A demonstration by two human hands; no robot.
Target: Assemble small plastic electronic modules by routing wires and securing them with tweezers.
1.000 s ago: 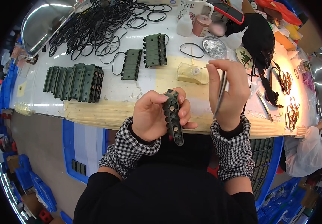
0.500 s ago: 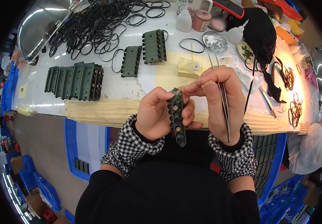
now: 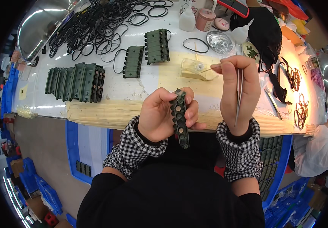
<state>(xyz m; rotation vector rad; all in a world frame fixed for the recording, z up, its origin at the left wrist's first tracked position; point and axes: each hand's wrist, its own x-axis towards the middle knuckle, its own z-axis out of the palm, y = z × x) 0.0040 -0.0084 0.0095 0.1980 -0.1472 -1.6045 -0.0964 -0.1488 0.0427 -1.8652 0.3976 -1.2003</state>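
Green wheeled part (image 3: pixel 180 119) is resting in the grasp of the left hand (image 3: pixel 157 114), near the centre of the frame.
Right of centre, the right hand (image 3: pixel 245 85) is gripping tweezers (image 3: pixel 238 99) and pinching a thin stick (image 3: pixel 210 69), which is pointing toward a yellow block (image 3: pixel 189 73) on the desk (image 3: pixel 122 95).

Right hand (image 3: pixel 247 89) back over the cream block (image 3: pixel 189 73).
Off the green track piece (image 3: pixel 179 121) since half a second ago; thin rod (image 3: pixel 210 69) now aimed at the small cup (image 3: pixel 199 67), tip contact unclear.
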